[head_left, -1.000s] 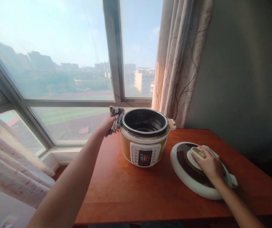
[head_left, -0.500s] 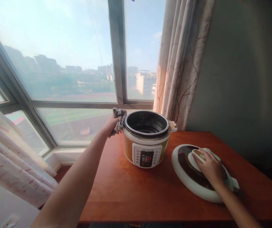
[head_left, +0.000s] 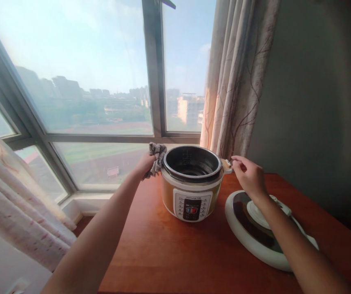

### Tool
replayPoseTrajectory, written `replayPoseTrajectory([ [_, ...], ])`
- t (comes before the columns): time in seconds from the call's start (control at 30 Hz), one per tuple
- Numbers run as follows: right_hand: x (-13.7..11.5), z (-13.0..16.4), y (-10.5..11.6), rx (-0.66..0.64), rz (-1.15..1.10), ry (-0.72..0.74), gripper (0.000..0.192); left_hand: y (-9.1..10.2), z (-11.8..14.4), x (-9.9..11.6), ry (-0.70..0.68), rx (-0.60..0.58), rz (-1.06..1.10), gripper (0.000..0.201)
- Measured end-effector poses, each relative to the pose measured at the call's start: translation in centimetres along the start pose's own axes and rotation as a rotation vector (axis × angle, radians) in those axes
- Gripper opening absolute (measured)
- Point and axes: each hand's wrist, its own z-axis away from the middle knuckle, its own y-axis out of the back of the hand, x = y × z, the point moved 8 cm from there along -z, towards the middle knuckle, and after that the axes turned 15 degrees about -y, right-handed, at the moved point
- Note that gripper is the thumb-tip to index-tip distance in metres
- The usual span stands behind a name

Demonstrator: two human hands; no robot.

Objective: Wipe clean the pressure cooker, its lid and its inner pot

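wooden table (head_left: pixel 169 253) by window (head_left: pixel 80 81) | left hand (head_left: pixel 146 164) grips cloth (head_left: pixel 157 157) | right hand (head_left: pixel 249 176) pinches cooker (head_left: pixel 192 183) handle

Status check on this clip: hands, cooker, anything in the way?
Left hand presses cloth to cooker rim. Right hand at side handle. Lid off, lying beside.

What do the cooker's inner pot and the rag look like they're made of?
The inner pot looks like dark metal with a dull non-stick coating and a shiny steel rim. The rag, bunched in the left hand, seems soft woven grey cloth, limp and folded.
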Motion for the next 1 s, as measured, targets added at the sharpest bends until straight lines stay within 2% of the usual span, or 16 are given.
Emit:
replayPoseTrajectory([
  [0.1, -1.9, -1.5, -2.1, -0.113, 0.208, -0.062, 0.043, 0.5, -0.1, 0.7, -0.059, -0.017, -0.095, 0.042],
  [0.17, -2.2, -1.9, -3.5, -0.165, 0.318, -0.090, 0.043, 1.2, -0.5, 1.2, -0.087, 0.001, -0.277, 0.036],
  [0.27, -2.0, -2.2, -5.2, -0.236, 0.340, -0.127, 0.038, 2.4, -1.4, 2.1, -0.102, 0.049, -0.569, 0.027],
  [0.43, -1.5, -2.8, -5.9, -0.264, 0.331, -0.176, 0.033, 3.4, -2.9, 3.1, -0.127, 0.076, -0.607, 0.030],
  [0.6, -1.6, -2.9, -6.1, -0.292, 0.324, -0.145, 0.031, 4.4, -2.8, 6.7, -0.219, 0.122, -0.774, 0.032],
  [0.7, -1.5, -3.0, -6.1, -0.297, 0.295, -0.140, 0.030, 3.4, -2.4, 8.7, -0.232, 0.072, -0.806, 0.028],
  [0.83, -1.5, -3.0, -6.1, -0.308, 0.283, -0.142, 0.029, 0.4, -1.9, 9.8, -0.263, -0.065, -0.733, 0.028],
  [1.0, -2.1, -2.8, -5.8, -0.298, 0.378, -0.182, 0.031, -1.5, -1.5, 10.3, -0.344, -0.085, -0.840, 0.041],
])
